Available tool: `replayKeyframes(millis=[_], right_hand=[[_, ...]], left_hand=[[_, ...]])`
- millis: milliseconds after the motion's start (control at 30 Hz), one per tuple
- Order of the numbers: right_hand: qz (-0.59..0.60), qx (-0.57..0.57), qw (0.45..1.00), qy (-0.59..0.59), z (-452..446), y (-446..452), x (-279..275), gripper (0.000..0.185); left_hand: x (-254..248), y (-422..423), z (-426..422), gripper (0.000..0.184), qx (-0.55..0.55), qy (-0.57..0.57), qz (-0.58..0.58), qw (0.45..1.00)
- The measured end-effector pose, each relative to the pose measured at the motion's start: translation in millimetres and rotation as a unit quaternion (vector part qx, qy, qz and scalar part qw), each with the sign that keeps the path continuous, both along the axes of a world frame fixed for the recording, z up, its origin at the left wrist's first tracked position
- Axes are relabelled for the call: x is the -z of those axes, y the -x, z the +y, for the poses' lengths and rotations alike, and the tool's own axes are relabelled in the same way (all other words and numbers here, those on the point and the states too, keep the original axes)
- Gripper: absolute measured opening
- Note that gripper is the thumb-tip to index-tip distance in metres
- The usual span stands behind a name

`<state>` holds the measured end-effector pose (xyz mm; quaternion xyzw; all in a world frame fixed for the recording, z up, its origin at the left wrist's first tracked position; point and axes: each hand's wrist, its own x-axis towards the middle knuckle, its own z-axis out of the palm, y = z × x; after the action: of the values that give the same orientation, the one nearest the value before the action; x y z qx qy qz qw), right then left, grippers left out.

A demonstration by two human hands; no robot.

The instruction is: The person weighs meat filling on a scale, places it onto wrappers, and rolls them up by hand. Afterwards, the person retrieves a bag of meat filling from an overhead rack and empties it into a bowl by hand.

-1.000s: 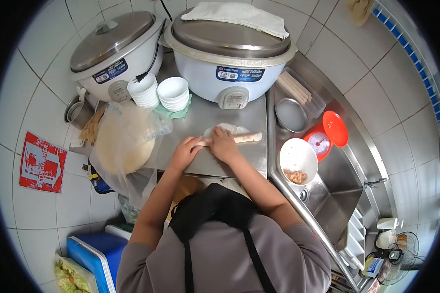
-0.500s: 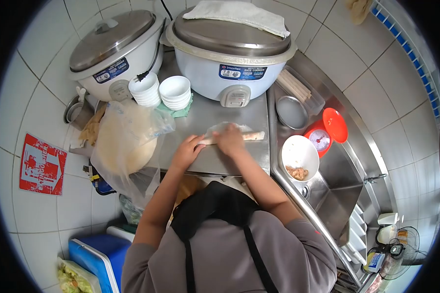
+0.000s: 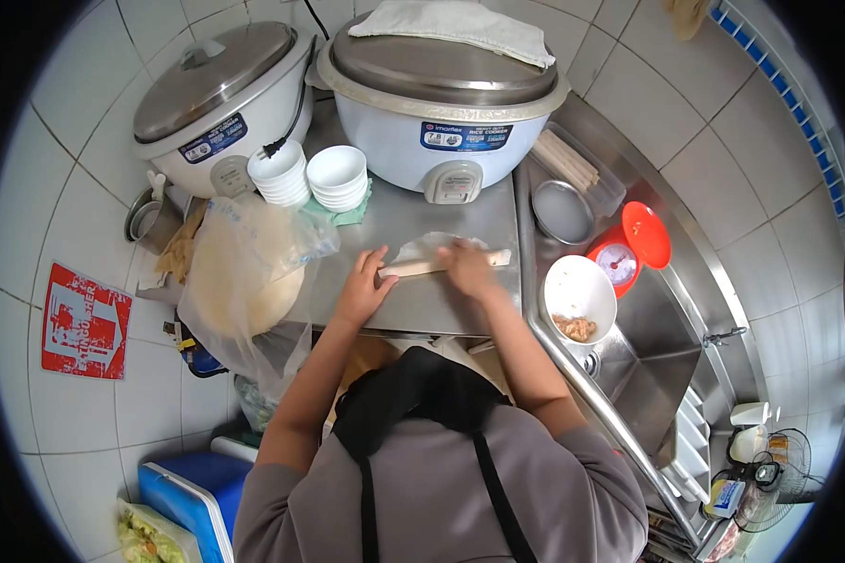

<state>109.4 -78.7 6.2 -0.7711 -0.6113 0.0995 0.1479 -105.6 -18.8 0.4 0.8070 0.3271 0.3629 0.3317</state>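
Both hands on the roll, feed's a bit smeary
So my left hand (image 3: 364,289) is at the left end of the pale roll (image 3: 411,268), thumb and fingers parted around the tip, not clenched. My right hand (image 3: 469,270) is over it nearer the other end, but it's blurred, so can't tell if it's gripping. Roll's lying on the steel counter (image 3: 394,218), thin white wrapper (image 3: 421,248) spread along its far side. White bowl (image 3: 587,281) with some filling (image 3: 575,327) sits off to the right, beside the red scale (image 3: 618,264).
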Motion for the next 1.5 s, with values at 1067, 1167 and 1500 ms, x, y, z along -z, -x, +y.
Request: replayKeyframes(millis=[1067, 1167, 1500], right_hand=[[0.056, -0.077, 0.985, -0.144, 10.7, -57.0, -3.7, 0.015], [0.023, -0.047, 0.987, -0.150, 20.8, -59.6, 0.3, 0.013], [-0.022, -0.036, 0.995, -0.089, 20.7, -81.7, 1.7, 0.054]], left_hand=[[-10.7, -74.6, 28.1, 0.026, 0.124, -0.138, 0.123, 0.975], [-3.5, -84.0, 19.3, 0.028, 0.101, -0.234, 0.094, 0.962], [-1.4, -95.0, 48.8, 0.040, 0.100, -0.128, 0.135, 0.977]])
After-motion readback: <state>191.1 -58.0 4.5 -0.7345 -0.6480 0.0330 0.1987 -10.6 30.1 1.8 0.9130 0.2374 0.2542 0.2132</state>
